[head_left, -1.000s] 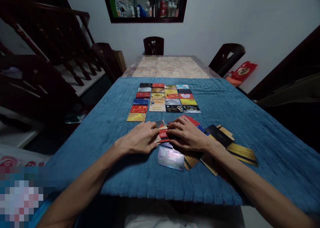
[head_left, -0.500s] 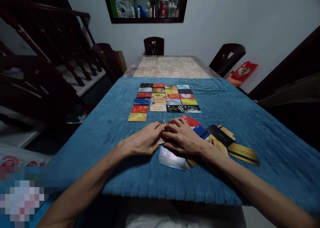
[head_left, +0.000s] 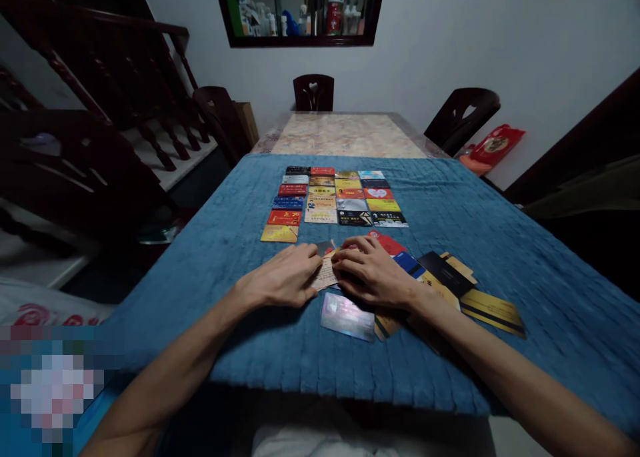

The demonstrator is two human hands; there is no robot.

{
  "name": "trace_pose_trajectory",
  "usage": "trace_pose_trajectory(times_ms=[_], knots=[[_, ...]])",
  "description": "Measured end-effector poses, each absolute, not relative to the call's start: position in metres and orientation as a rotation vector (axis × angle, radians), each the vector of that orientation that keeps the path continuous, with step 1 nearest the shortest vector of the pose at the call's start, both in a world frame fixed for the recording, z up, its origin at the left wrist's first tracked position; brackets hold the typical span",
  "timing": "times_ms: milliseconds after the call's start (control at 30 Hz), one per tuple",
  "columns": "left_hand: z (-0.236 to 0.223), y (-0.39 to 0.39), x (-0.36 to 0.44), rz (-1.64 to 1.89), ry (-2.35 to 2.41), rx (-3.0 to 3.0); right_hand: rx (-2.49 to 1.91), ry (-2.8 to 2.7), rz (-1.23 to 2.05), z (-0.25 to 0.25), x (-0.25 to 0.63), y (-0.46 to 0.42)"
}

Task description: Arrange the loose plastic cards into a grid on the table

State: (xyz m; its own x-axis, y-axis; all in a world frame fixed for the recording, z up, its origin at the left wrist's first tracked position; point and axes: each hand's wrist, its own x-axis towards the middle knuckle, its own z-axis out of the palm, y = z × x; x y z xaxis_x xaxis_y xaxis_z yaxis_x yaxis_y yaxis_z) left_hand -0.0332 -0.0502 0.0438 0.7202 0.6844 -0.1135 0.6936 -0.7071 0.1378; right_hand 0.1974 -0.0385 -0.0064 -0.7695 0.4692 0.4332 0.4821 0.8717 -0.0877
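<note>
A cream card (head_left: 327, 274) with printed lines lies between my two hands, low over the cloth. My left hand (head_left: 286, 275) is closed on its left edge. Curled fingers of my right hand (head_left: 374, 272) meet its right end and hide part of it. Just beyond the fingers a grey card (head_left: 326, 247) shows in part. A silvery card (head_left: 348, 316) lies nearer to me. Under and right of my right hand spread loose cards, among them a red one (head_left: 391, 245), a blue one (head_left: 409, 264), a black one (head_left: 447, 273) and a gold one (head_left: 493, 311).
Farther out, several cards stand in four overlapping columns, the leftmost ending in a gold card (head_left: 279, 233). A blue cloth (head_left: 200, 263) covers the near part of the table (head_left: 345, 133). Dark chairs (head_left: 313, 91) surround it; a red bag (head_left: 497, 147) is at right.
My hands have moved slightly apart, so more of the cream card shows between them. The whole view has shifted a little. The card columns stay as they were.
</note>
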Motion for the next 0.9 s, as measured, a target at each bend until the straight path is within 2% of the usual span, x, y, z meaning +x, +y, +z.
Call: trace_pose_trajectory(times_ms=[400,733,900], knots=[[0.041,-0.050,-0.035,0.032,1.041,2.737,-0.682,-2.577,-0.056,-0.006,0.197,-0.039],[0.042,-0.040,-0.041,0.293,0.933,2.622,-0.581,-2.379,-0.258,-0.014,0.198,-0.032],[0.038,-0.031,-0.047,0.431,0.898,2.612,-0.629,-2.312,-0.151,-0.020,0.200,-0.029]])
